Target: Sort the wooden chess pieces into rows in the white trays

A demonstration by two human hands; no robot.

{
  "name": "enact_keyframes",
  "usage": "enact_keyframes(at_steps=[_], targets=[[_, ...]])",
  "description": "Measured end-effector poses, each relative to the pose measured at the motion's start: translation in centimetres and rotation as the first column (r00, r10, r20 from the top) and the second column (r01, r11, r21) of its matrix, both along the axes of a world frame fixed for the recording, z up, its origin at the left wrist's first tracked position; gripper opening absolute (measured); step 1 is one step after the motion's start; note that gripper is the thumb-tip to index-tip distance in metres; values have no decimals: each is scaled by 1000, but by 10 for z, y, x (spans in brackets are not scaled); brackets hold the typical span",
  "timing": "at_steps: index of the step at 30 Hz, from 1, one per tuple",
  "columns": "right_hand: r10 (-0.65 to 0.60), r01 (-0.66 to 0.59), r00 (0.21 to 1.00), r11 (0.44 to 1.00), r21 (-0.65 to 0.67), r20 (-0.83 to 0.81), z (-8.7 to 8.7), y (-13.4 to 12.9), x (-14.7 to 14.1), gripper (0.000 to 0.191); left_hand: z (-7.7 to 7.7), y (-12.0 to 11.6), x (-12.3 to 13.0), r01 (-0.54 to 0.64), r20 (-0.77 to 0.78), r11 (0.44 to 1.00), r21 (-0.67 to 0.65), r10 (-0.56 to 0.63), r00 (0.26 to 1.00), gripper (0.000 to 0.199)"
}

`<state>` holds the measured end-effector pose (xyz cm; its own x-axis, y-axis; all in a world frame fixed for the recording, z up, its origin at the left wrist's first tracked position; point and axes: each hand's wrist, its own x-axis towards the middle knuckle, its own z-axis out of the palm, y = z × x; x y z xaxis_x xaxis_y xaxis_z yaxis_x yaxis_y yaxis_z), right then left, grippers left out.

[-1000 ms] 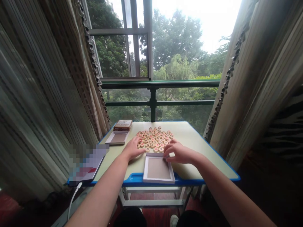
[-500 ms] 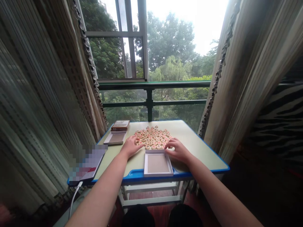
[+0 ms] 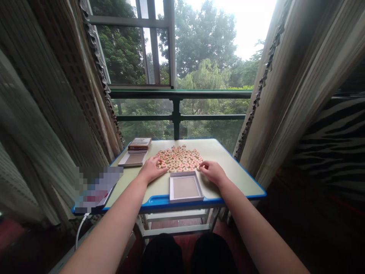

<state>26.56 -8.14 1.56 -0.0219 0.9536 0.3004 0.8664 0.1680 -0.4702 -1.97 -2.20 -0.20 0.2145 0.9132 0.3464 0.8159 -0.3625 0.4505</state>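
Note:
Many round wooden pieces with red and dark characters (image 3: pixel 180 159) lie spread in one layer on the pale tabletop (image 3: pixel 239 180). At their left edge rests my left hand (image 3: pixel 150 168), thumb and fingers apart, fingertips touching the outer pieces. My right hand (image 3: pixel 212 172) is at the right edge of the pieces, its fingers curled down by a piece at the near corner; whether it grips that piece is hard to tell. Between my hands, close to the front edge, sits a shallow white box tray (image 3: pixel 186 187) with a bare beige bottom.
A second shallow tray (image 3: pixel 134 158) lies at the back left, with a stacked box (image 3: pixel 139 144) behind it. A blurred flat device (image 3: pixel 99 190) with a white cable (image 3: pixel 80 224) is at the left corner. Curtains flank the table; a green railing (image 3: pixel 199 94) stands behind.
My right hand's fingers have curled in more closely at the right edge of the pieces. My left hand stays beside the left edge. The whole view has shifted slightly.

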Motion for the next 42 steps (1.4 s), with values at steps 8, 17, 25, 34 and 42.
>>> enact_keyframes(at_steps=[8,17,25,34,42], targets=[[236,-234,972,968,88,-10,-2,0,-4,25,0,1,0,-6,-65,1000,-13,6,998,54],[151,-154,987,986,63,63,-4,3,-1,20,-3,2,3,-89,-40,995,-35,88,995,84],[122,-122,992,986,118,2,-4,3,-1,20,-2,0,2,-52,-31,998,-29,51,998,78],[120,-117,993,986,120,-18,-8,8,1,20,-2,5,1,-43,-41,998,-43,41,998,66],[-115,114,993,987,113,4,-14,21,7,37,-8,14,-3,-57,42,996,-71,60,997,47]])
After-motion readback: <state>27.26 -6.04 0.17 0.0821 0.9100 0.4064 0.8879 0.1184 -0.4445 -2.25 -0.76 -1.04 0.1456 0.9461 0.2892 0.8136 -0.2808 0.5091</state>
